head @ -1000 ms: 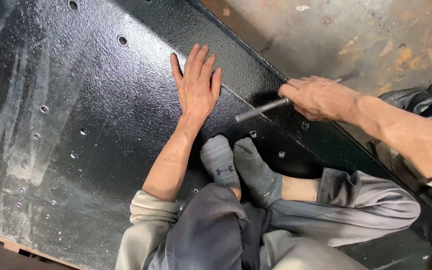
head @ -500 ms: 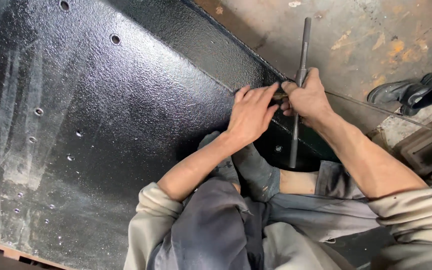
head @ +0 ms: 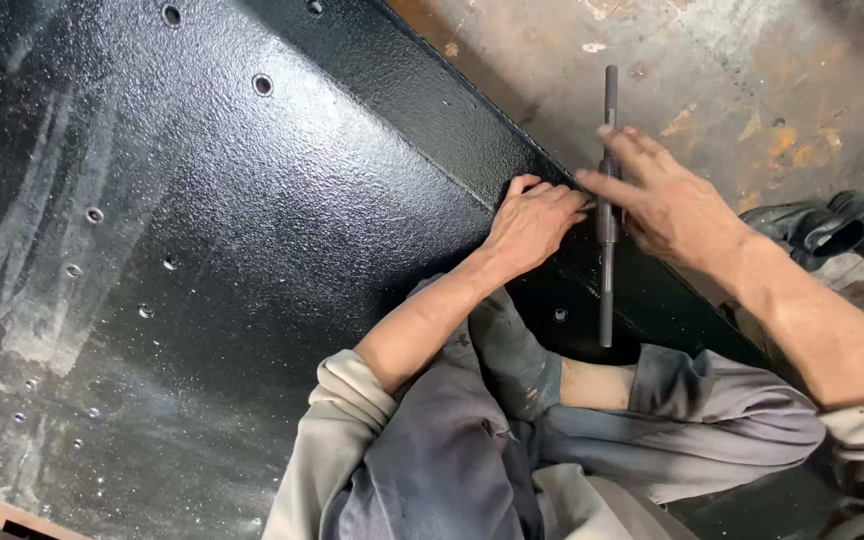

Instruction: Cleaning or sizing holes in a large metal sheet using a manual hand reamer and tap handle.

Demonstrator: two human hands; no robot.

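I sit on a large black textured metal plate (head: pixel 252 230) drilled with small holes. A long grey metal bar handle (head: pixel 607 210) stands across the plate's raised edge (head: pixel 472 130), roughly vertical in the view. My left hand (head: pixel 532 225) is curled against the edge just left of the bar's middle, its fingertips touching it. My right hand (head: pixel 662 205) lies over the bar's middle from the right, fingers spread across it rather than wrapped round it. My socked feet (head: pixel 512 355) rest on the plate below the hands.
Beyond the plate's edge lies a stained, rusty concrete floor (head: pixel 732 80). A pair of black shoes (head: pixel 832 230) sits at the right. One hole (head: pixel 559 314) lies just left of the bar's lower end.
The left hand left the flat plate and went to the bar. The bar turned from lying slantwise to upright in view. The right hand's grip has loosened to spread fingers.
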